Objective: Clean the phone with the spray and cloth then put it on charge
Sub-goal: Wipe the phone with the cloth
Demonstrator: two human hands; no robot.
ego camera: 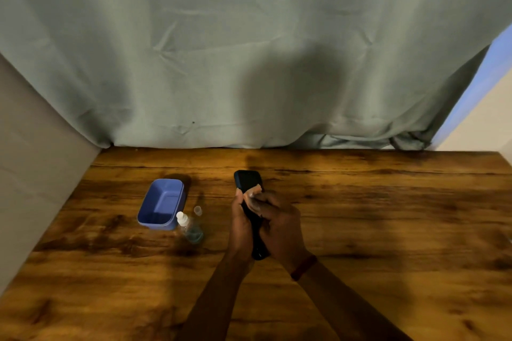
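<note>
Above the table [388, 230], left hand [240, 225] grips the phone [246, 180] — right hand [279, 225] pinches the cloth [254, 194] against it.

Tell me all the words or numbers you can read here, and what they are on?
There are none I can read.
Phone: dark, no words show.
Spray bottle: clear, too small and blurred to show any label.
Blue tub: plain, no writing.
Cloth under the right hand: no print shows.
</note>
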